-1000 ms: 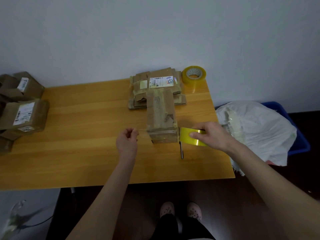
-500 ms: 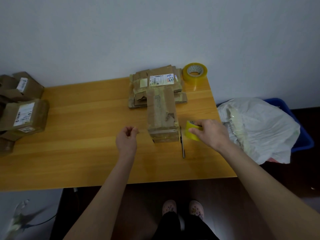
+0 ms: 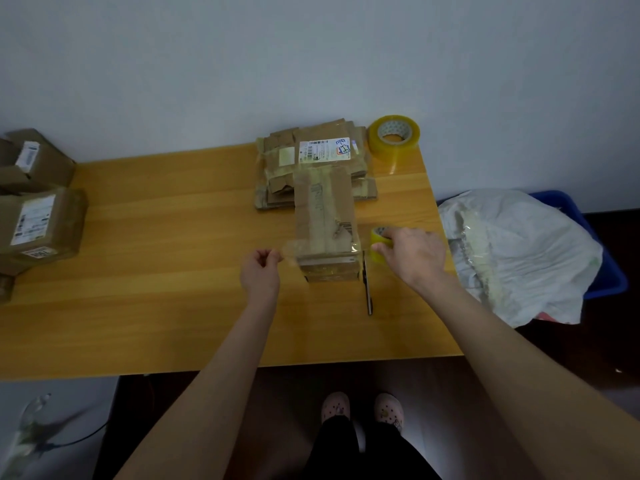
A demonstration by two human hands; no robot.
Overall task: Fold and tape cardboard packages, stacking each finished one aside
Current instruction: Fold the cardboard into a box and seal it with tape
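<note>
Clearly this one is mid-taping. A folded cardboard package [image 3: 325, 216] lies near the middle of the tabletop [image 3: 156, 271], its far end resting on a pile of flattened cartons [image 3: 311, 161]. The left hand [image 3: 259, 271] has its fingertips pinched together on the free end of a clear tape strip [image 3: 294, 252], which stretches across the near end of the package. The right hand [image 3: 412, 254] is clamped on a small yellow tape roll [image 3: 377, 239] just to the right of the package, so the strip looks uncut. A thin dark tool [image 3: 367, 289], maybe a cutter, lies on the wood beside that hand. A larger tape roll [image 3: 393, 137] stands at the far right corner.

At the left edge sit several closed boxes [image 3: 38, 223], which I take for the finished stack. So some appear done; this package needs its tape pressed down and cut, then setting aside. The flattened cartons suggest more are left to fold.
</note>
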